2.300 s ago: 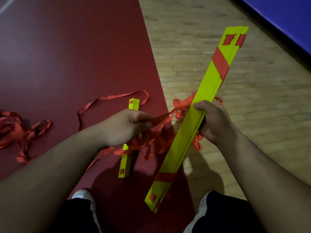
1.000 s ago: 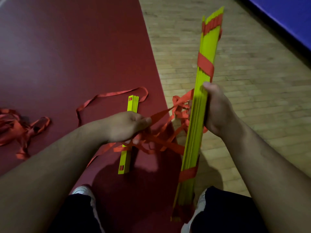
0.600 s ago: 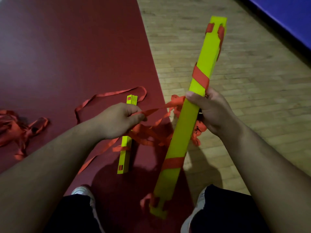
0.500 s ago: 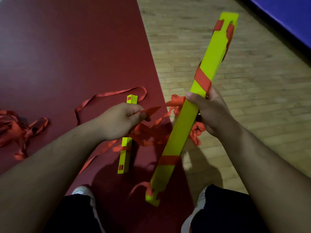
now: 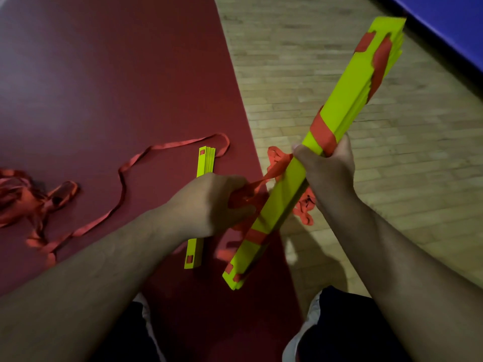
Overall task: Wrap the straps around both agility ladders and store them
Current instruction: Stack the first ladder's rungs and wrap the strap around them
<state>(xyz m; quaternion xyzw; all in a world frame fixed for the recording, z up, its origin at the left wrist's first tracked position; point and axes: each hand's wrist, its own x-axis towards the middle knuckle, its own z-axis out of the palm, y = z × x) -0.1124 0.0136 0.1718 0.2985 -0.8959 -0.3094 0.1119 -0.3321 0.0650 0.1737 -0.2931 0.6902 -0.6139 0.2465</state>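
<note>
The right hand (image 5: pixel 326 173) was curled round the middle of the held ladder (image 5: pixel 345 100), its fingers wrapped over the flat top face. The left hand (image 5: pixel 209 205) was closed on the strap (image 5: pixel 264 181), gripping it in the fist. The strap ran taut from there up to the ladder's left edge, just below the right fingers.

We saw the held ladder as a tight stack of flat lime-yellow rungs, raised off the floor and tilted. Its far end pointed toward the blue pad (image 5: pixel 457 22) and its near end hung over the red floor (image 5: pixel 104 74). Orange bands crossed it in two places, one just above the right hand and one toward the near end. More orange showed at the slots in both ends. At the far end the rungs fanned slightly apart. A tangle of strap (image 5: pixel 303 210) hung under the stack, over the wooden floor (image 5: pixel 392 192).

The second ladder (image 5: pixel 206 163) lay flat on the red floor near its right edge, its middle hidden behind the left hand. We noted small orange squares at its two ends. The loose strap (image 5: pixel 122 176) curved away from its far end and led to a strap heap (image 5: pixel 23 199) toward the left edge.
</note>
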